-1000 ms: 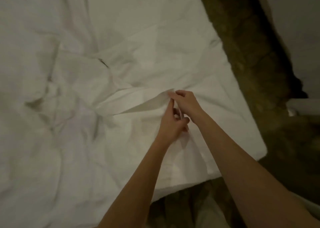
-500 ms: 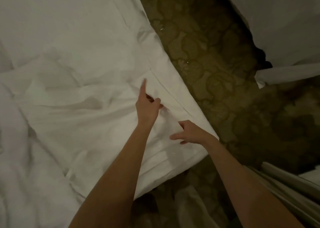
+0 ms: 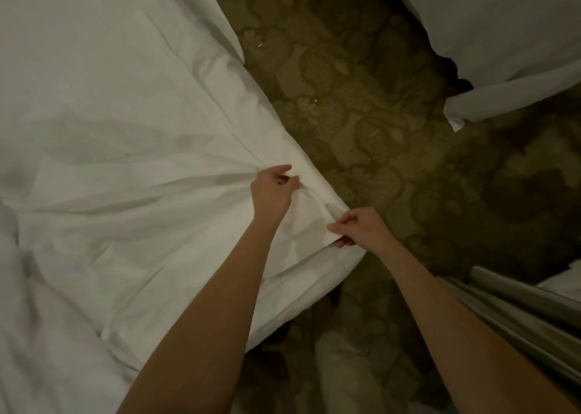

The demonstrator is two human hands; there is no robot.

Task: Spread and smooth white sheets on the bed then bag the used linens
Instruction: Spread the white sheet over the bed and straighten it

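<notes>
We find the white sheet (image 3: 132, 168) lying over the bed (image 3: 317, 291), filling the left half of the frame, w/ its corner region at centre frame near the bed's edge. Left hand (image 3: 272, 190) is at centre frame, fingers curled and gathering a fold of the sheet; creases fan out leftward from that grip. Right hand (image 3: 358, 228) sits just lower right of it, pinching the sheet's edge between thumb and fingers, right at the bed corner. Both hands therefore grip cloth; neither is empty.

Handling, in our judgement: fabric is thin, soft and light, no stiffness, folds wherever it's pulled. It shouldn't slip much from a pinch but will bunch if grabbed mid-panel. Best hold appears to be the hem or corner, two points apart, so tension runs evenly and wrinkles pull flat. Lower left area is still rumpled, so spreading looks incomplete.

Other items: patterned carpet (image 3: 361, 105) on the right half; more white bedding (image 3: 503, 29) upper right; a pale curtain-like drape (image 3: 518, 313) lower right. We see no bag for the used linens.
</notes>
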